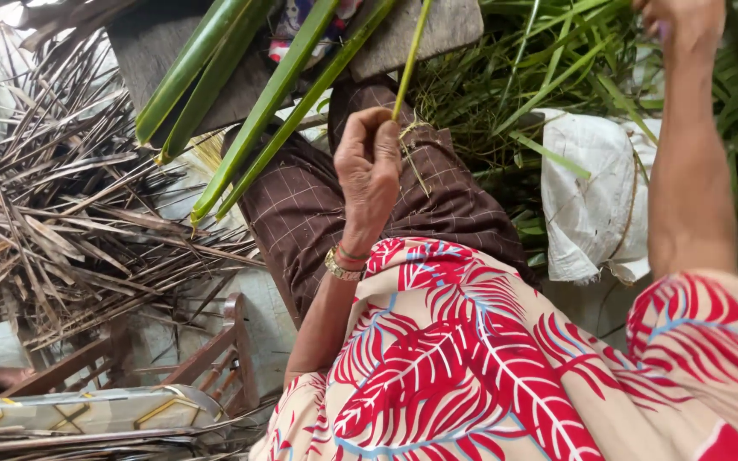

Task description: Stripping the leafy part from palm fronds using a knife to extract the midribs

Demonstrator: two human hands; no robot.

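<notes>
Dry brown palm strips [53, 213] lie heaped on the ground at the left, and fresh green leaves [557, 60] pile up at the far right behind a white sack [595, 196]. We sit with our lap in brown checked cloth [318, 205], our sleeves printed with red leaves. Our left hand [369, 171], a wristwatch [343, 266] on its wrist, is closed around the lower end of a thin green leaf midrib [412, 55]; the stalk rises from between the fingers toward the far edge of the view. Our right hand [681, 26] is raised at the far right, mostly cut off by the frame, so we cannot tell its grip. Broad green palm leaflets [258, 111] slant across a grey board [437, 30] just left of the held stalk. A wooden frame [224, 358] stands near left.
</notes>
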